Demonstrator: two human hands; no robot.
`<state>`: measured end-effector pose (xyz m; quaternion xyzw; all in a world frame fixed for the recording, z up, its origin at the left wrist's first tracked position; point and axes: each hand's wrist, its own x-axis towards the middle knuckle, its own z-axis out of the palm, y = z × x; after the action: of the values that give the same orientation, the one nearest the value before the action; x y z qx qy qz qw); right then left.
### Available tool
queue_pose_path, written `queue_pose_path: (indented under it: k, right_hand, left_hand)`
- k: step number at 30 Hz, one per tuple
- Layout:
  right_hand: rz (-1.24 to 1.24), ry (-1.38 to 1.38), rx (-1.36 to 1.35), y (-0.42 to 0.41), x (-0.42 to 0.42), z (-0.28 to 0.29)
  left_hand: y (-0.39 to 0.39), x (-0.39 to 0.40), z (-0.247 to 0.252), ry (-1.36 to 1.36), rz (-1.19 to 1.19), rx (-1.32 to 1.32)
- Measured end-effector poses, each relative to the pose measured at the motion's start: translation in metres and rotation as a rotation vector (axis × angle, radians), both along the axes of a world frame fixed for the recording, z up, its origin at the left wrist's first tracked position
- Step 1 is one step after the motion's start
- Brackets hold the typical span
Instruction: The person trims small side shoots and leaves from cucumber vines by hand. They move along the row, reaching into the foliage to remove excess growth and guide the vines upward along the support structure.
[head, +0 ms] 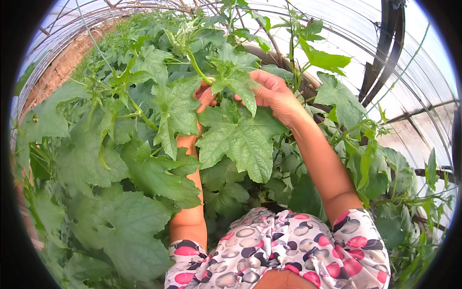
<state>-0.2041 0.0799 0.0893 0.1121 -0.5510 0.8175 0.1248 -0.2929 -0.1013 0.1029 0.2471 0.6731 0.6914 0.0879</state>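
Note:
My left hand (205, 94) is closed around the lower end of a thick green vine stem (195, 65), whose tip with pale buds rises up and to the left. My right hand (269, 92) is raised just to the right, its fingers bent behind a small lobed leaf (236, 82); whether they grip anything is hidden by that leaf. Below and between both hands spreads a large lobed leaf (242, 139). Another broad leaf (177, 112) hangs in front of my left wrist.
Dense leafy vines surround both arms. Thin strings (93, 38) run up to the greenhouse frame. At the right stand dark wooden posts (384, 50) before curved ribs and plastic sheeting (415, 130). A bare earth bank (59, 77) lies at the far left.

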Motion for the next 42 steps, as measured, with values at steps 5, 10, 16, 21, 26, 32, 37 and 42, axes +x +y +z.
queue_pose_path:
  k: [5,10,16,21,26,32,37,42]
  right_hand:
    - [-0.178,0.089,0.374,-0.006,0.006,0.018]
    - [-0.377,0.315,0.796,0.012,0.008,0.014]
    - [-0.406,0.309,0.732,0.014,0.004,0.013]
    - [-0.478,0.105,0.137,0.019,0.009,0.023]
    - [-0.938,0.586,0.781,-0.023,0.028,0.046]
    - [-0.954,0.444,0.961,-0.039,0.011,0.054]
    - [-0.994,0.440,1.061,-0.035,0.009,0.050]
    - [-0.724,0.525,0.668,-0.034,0.026,0.053]
  left_hand:
    - [0.011,0.009,0.000,0.206,-0.200,-0.088]
    - [0.019,0.019,-0.004,0.203,-0.199,-0.143]
    - [0.020,0.022,-0.009,0.215,-0.150,-0.169]
    - [0.020,0.010,-0.025,0.152,0.024,-0.044]
    - [0.011,0.007,-0.024,0.362,0.210,-0.047]
    - [0.031,0.011,-0.036,0.489,0.219,-0.012]
    - [0.027,0.013,-0.037,0.610,0.218,-0.139]
    - [0.015,0.000,-0.054,0.316,0.144,-0.110]
